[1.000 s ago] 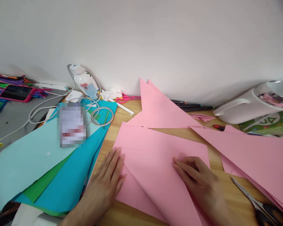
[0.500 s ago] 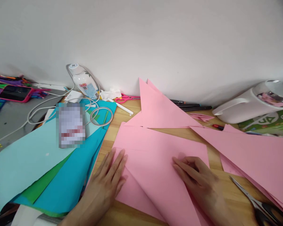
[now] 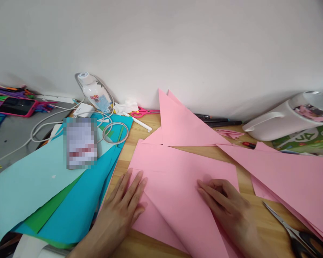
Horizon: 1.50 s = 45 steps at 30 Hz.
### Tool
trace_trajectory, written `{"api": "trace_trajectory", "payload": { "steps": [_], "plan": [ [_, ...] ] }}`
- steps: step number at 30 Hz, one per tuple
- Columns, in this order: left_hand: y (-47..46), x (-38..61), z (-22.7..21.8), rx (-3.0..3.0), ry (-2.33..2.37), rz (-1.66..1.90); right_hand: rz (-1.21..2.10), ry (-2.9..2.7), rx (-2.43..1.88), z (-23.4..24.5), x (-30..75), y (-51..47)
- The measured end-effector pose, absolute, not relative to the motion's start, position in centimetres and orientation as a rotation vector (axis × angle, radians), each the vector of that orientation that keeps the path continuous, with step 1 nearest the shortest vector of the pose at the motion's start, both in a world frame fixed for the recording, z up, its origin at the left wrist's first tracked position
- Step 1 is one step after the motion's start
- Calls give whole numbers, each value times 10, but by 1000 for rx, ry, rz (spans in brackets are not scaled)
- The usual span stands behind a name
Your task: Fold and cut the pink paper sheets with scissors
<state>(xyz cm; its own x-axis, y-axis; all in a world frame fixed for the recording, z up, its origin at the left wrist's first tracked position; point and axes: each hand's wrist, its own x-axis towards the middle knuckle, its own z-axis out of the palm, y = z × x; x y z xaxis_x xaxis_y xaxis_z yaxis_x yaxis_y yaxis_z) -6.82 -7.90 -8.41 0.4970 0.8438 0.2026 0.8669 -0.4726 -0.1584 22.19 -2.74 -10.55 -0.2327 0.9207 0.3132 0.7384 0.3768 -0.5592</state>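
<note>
Pink sheet: lies on the wood table (image 3: pixel 140 247) between and under both hands; sheet (image 3: pixel 177 161) is partly folded, one layer over another.
Folded layer: slanting edge runs from the left fingertips to near right; layer (image 3: pixel 188 215) looks raised at the near end.
Left hand: at the left edge of the sheet (image 3: pixel 122 204), fingers straight and slightly spread, laid on the paper, gripping nothing.
Right hand: on the right half of the sheet (image 3: pixel 228 208), fingers bunched, tips touching paper; cannot tell if it pinches a layer.
Progress: fold looks begun, not flat, by my judgement; near part seems left to press down.
Folded triangle: far side, beyond the sheet (image 3: pixel 183 125), apart from both hands; looks done.
Other pink paper: right of the right hand (image 3: pixel 290 175), folded or layered.
Scissors: near right (image 3: pixel 293 234), untouched.
Blue paper: left of the left hand (image 3: pixel 70 211).
</note>
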Motion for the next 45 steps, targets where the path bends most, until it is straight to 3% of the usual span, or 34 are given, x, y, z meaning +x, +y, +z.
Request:
{"api": "trace_trajectory", "payload": {
  "steps": [45],
  "plan": [
    [-79,-70,-84,-2502,-1403,-92,302,-2072,-1302,-103,221,-21]
  ]
}}
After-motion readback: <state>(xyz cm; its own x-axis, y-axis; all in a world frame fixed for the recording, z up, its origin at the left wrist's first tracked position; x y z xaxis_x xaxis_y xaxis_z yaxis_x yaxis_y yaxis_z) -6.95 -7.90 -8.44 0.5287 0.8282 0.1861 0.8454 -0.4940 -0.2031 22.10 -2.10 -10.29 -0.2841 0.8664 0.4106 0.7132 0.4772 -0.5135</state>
